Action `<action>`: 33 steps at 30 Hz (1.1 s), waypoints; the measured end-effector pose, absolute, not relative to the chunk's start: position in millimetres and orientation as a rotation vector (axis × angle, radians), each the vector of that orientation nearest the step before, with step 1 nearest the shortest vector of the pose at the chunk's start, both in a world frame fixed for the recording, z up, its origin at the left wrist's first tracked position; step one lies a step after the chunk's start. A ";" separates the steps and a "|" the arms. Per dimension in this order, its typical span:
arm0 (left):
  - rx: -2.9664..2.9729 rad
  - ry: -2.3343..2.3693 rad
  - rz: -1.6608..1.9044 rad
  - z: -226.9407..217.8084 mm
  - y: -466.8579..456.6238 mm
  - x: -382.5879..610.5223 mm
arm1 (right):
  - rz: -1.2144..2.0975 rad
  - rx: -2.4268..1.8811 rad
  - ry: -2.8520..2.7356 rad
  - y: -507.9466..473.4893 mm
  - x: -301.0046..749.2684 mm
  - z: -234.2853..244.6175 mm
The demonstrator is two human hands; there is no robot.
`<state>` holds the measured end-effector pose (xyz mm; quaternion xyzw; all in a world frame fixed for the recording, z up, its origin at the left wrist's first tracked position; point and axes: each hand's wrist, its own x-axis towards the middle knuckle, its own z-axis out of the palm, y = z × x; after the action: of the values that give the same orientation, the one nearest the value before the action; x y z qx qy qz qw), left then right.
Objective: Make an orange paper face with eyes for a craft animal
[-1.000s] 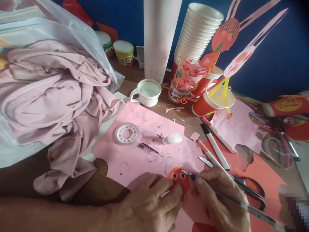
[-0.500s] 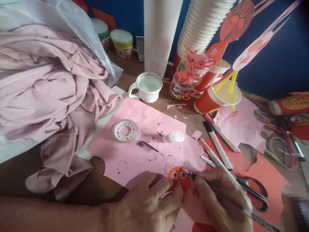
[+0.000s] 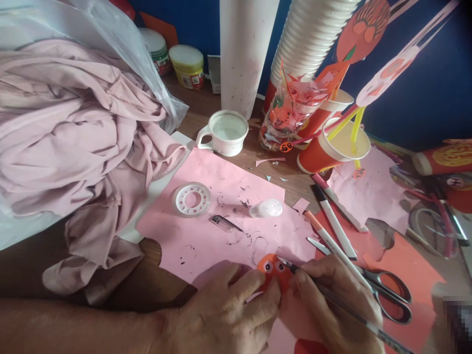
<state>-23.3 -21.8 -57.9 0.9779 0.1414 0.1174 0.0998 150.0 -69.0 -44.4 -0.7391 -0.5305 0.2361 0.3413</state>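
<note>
A round orange paper cutout (image 3: 269,259) with two white-and-black eyes lies on the pink paper sheet (image 3: 236,187). My left hand (image 3: 224,309) presses it down, fingers curled over its lower left part. With fingers closed, my right hand (image 3: 341,300) grips a slim dark pen (image 3: 354,314). Its metal tip touches or hovers just above the cutout's right eye; I cannot tell which. Black-handled scissors (image 3: 387,290) lie to the right of my right hand, partly covered by a marker (image 3: 332,241).
A white ring-shaped dispenser (image 3: 192,199), a small clear refill pack (image 3: 224,223) and a white bottle (image 3: 266,208) rest on the sheet. Behind stand a white mug (image 3: 224,132) of liquid and a red paper cup (image 3: 317,152). Crumpled pink cloth (image 3: 92,118) fills the left.
The pen's rear end has swung slightly left as my right hand tilts. Its tip stays by the right eye, and my left hand keeps its place on the cutout.
</note>
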 end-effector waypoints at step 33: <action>2.903 0.306 0.323 -56.3 -19.2 -25.2 | 0.627 -1.912 -1.434 -71.0 152.6 -40.5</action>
<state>-25.2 -19.2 -56.3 0.9833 0.1035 0.1095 0.1022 152.6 -71.0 -40.5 -0.7308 -0.5480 0.2397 0.3289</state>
